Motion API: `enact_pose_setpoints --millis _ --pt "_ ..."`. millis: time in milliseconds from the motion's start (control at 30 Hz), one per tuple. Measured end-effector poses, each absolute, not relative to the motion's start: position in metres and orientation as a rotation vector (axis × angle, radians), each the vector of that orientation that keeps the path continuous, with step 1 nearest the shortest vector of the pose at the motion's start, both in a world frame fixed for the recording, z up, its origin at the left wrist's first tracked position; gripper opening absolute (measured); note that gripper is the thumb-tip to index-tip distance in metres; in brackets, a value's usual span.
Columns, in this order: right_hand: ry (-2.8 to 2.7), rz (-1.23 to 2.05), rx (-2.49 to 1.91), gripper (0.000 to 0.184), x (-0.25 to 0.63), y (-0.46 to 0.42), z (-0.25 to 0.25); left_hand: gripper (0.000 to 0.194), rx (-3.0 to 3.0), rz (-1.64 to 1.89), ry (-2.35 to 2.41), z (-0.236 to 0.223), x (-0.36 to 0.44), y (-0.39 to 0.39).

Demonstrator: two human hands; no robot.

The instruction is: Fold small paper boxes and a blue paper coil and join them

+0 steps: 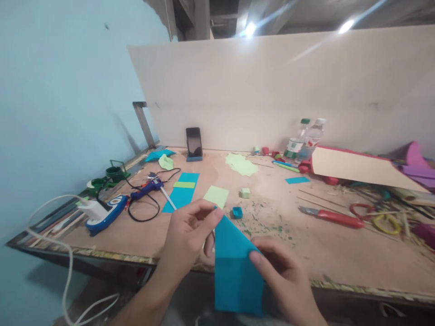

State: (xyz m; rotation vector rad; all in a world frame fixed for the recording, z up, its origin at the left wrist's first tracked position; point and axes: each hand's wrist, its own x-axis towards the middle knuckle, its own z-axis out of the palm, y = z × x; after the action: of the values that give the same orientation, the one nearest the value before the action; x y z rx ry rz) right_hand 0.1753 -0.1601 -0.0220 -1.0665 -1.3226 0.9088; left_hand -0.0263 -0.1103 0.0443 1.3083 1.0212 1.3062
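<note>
A sheet of blue paper (238,276) hangs between my hands in front of the table's near edge, its top edge folded on a slant. My left hand (193,226) pinches its upper left corner between thumb and forefinger. Lower on the right, my right hand (283,271) grips the slanted edge, thumb on the near face. Just beyond the paper lie a small blue folded paper box (237,212), a pale green paper cube (245,193) and a pale green paper square (216,196).
A blue glue gun (147,189) and a power strip (107,217) with a white cable are at left. A phone (194,142) stands at the back. On the right lie a red utility knife (340,218), scissors (385,222) and sticks; two bottles (295,142) stand behind.
</note>
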Motion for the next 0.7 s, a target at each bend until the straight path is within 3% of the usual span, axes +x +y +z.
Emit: enact_pose_setpoints --millis 133,300,433,600,700 --pt "-1.271 1.021 -1.178 0.036 0.179 -0.155 -0.010 0.027 1.365 1.265 1.028 0.040 -0.030 -0.109" --pt "-1.095 1.138 -1.233 0.044 0.184 -0.151 -0.004 0.037 1.387 0.860 0.860 0.028 -0.040 -0.115" --pt "-0.988 1.228 -1.258 0.055 0.184 -0.150 -0.001 0.050 1.619 1.066 0.957 0.013 -0.046 -0.123" --pt "-1.026 1.314 -1.188 0.037 0.185 -0.149 -0.002 0.046 2.499 1.232 0.917 0.005 -0.048 -0.122" --pt "-0.985 1.385 -1.158 0.039 0.187 -0.147 -0.006 0.036 2.588 1.356 0.820 0.007 -0.046 -0.119"
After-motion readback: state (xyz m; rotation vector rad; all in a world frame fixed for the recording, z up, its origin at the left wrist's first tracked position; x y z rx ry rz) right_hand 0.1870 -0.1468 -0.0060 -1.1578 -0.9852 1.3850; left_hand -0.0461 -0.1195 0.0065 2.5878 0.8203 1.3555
